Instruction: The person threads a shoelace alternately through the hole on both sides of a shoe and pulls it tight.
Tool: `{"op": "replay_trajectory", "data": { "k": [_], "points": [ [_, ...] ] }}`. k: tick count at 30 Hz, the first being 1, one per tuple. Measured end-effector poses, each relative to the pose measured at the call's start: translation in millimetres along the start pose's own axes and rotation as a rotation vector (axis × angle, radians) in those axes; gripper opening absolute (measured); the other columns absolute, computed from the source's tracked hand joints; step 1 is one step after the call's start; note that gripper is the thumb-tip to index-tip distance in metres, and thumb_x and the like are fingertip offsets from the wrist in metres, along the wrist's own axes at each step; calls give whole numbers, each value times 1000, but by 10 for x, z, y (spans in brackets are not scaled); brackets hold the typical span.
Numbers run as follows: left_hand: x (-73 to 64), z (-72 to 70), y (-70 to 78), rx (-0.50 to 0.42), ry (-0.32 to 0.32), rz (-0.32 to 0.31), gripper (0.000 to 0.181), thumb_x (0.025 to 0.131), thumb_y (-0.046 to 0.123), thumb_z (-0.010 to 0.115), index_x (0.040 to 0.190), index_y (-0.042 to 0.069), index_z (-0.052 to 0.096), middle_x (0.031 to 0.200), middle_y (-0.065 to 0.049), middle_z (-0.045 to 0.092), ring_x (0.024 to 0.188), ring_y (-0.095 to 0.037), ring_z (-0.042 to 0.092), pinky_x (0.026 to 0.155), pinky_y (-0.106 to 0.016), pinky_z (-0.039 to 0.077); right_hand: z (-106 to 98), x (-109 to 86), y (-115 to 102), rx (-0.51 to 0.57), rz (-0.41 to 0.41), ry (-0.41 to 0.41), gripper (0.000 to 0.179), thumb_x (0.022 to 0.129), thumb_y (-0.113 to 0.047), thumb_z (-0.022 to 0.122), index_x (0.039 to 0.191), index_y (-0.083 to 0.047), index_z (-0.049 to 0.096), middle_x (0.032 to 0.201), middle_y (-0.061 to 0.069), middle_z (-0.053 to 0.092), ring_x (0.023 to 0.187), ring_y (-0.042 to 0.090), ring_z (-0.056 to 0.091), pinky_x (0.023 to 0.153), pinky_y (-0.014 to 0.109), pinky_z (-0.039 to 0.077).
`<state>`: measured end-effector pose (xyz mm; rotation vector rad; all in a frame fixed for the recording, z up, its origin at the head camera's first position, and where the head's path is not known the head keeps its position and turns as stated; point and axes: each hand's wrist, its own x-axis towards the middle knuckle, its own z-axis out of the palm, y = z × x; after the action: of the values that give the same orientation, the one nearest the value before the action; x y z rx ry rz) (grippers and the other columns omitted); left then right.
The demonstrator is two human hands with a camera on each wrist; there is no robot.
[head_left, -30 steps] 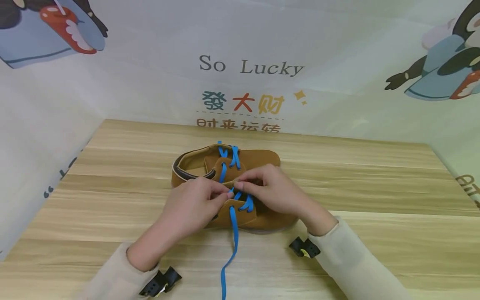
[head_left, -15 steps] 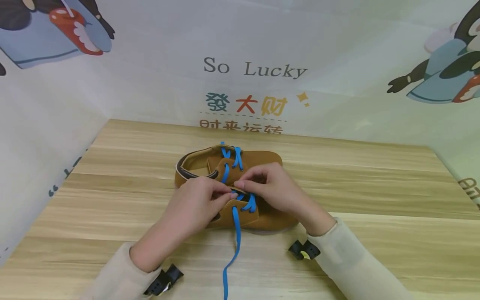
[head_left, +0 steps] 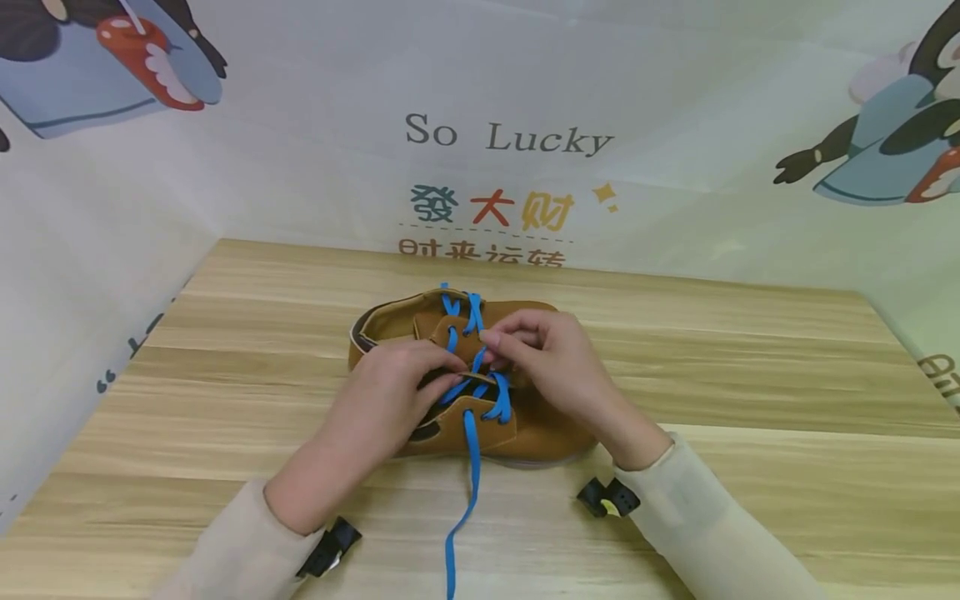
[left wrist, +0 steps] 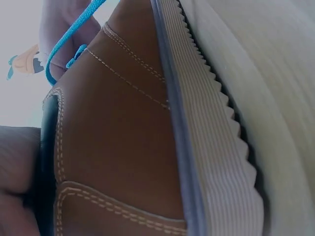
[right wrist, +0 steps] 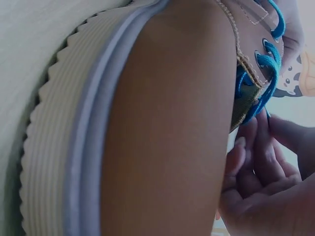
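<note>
A brown shoe with blue lace lies crosswise on the table, its toe to the right. My left hand is over its opening, thumb and finger pinching the edge of the tongue. From beside the tongue a blue shoelace rises to my right hand, which pinches it between thumb and fingers. The right wrist view shows this lace meeting the fingertips at the eyelets. Another lace end hangs over the near side. In the left wrist view the shoe's side hides most of the left hand.
A second brown shoe, also laced in blue, stands just behind, partly covered by the hands. Both rest on a wood-grain table. A printed white backdrop encloses the back and sides.
The right hand has moved slightly up and away, drawing a blue lace up from the shoe. The left hand has gone from the lace to the tongue edge.
</note>
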<state>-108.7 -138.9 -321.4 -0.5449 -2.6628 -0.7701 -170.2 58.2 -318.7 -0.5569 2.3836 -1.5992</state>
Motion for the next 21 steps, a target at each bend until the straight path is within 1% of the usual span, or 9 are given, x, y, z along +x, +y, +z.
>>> {"op": "replay_trajectory", "data": {
  "k": [2, 4, 6, 9, 11, 13, 17, 19, 21],
  "points": [
    [-2, 10, -16, -4, 19, 4, 5, 88, 10, 78, 93, 9, 79, 88, -2, 77, 81, -15, 72, 74, -31, 58, -2, 5, -15, 41, 8, 28, 21, 100, -22, 64, 104, -3, 73, 86, 8, 77, 80, 14, 72, 75, 28, 59],
    [-4, 10, -23, -8, 28, 3, 6, 88, 11, 78, 93, 8, 79, 88, -2, 77, 81, -15, 72, 73, -31, 58, -7, 15, -15, 55, 26, 15, 25, 101, -26, 63, 109, -4, 73, 90, 9, 77, 84, 15, 72, 79, 31, 60],
    [-6, 8, -26, -12, 28, -2, 6, 88, 11, 78, 93, 8, 79, 89, -2, 78, 81, -16, 73, 74, -31, 59, -16, 21, 2, 27, 59, -39, 29, 102, -31, 61, 110, -7, 74, 91, 6, 76, 84, 15, 69, 78, 30, 57],
    [-7, 9, -27, -13, 26, -12, 7, 88, 11, 77, 94, 8, 79, 90, -3, 78, 82, -16, 73, 74, -31, 59, -30, 25, 32, -20, 75, -156, 29, 102, -34, 60, 111, -12, 76, 97, 3, 76, 89, 14, 66, 79, 29, 53],
    [-7, 15, -27, -14, 23, -15, 7, 88, 10, 77, 95, 7, 79, 90, -3, 78, 82, -16, 73, 74, -31, 59, -37, 18, 47, -24, 65, -209, 25, 102, -30, 61, 107, -11, 77, 98, 2, 76, 89, 14, 65, 79, 28, 51],
    [-8, 19, -27, -13, 26, -14, 7, 88, 10, 77, 94, 7, 79, 90, -3, 78, 82, -16, 73, 74, -32, 59, -35, 11, 55, 11, 40, -233, 22, 101, -23, 63, 107, -8, 77, 103, 5, 77, 94, 13, 67, 84, 29, 54],
    [-7, 30, -26, -11, 30, -18, 7, 88, 11, 78, 94, 8, 79, 89, -2, 78, 81, -16, 73, 73, -32, 59, -12, 14, 77, 48, 27, -209, 19, 100, -19, 64, 102, -5, 78, 97, 3, 76, 90, 11, 68, 81, 27, 54],
    [-9, 31, -24, -8, 29, -25, 7, 88, 11, 77, 94, 8, 79, 90, -2, 78, 81, -16, 73, 74, -32, 59, 1, 17, 87, 48, 24, -181, 20, 100, -19, 65, 99, -3, 77, 87, -1, 75, 80, 9, 64, 73, 24, 51],
    [-12, 32, -24, -4, 27, -30, 7, 89, 12, 77, 95, 8, 79, 90, -2, 78, 82, -17, 74, 74, -32, 59, 8, 23, 86, 39, 30, -142, 21, 100, -20, 66, 95, -3, 77, 76, -6, 72, 68, 9, 57, 63, 23, 46]
  ]
}}
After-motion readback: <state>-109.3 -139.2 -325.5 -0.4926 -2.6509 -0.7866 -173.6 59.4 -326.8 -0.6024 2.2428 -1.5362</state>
